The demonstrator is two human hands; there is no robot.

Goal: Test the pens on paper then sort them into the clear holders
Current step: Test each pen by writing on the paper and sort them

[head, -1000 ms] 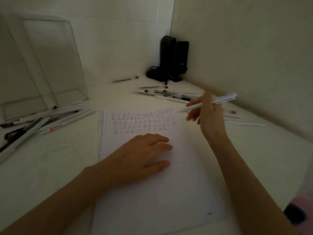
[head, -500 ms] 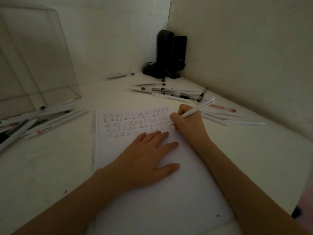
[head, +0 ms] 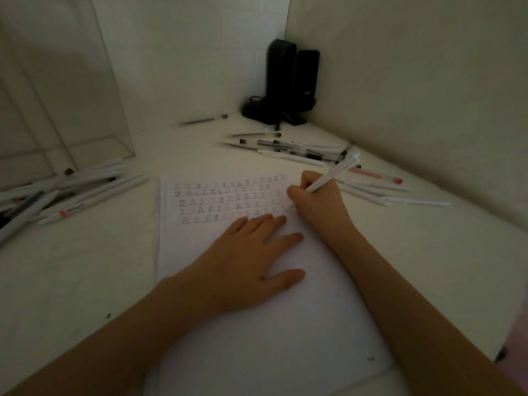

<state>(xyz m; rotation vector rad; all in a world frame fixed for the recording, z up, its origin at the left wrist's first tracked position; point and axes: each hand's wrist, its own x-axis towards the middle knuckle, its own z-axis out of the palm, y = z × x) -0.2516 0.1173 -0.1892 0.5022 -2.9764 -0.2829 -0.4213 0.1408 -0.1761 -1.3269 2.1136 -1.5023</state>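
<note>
Now our right hand [head: 317,204] pinches a slim white plastic pen [head: 331,175], tip down at the right end of the rows of small marks on the smooth white paper [head: 257,338]. Our left hand [head: 251,261] lies flat on the sheet, fingers straight. Loose pens [head: 71,192] lie heaped before the boxy clear holder [head: 71,110].

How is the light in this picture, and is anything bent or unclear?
Head view: dim all over, lightest on the paper near the right hand gripping the pen; the wide lens curves the table edge at right; the holder is faint.
</note>
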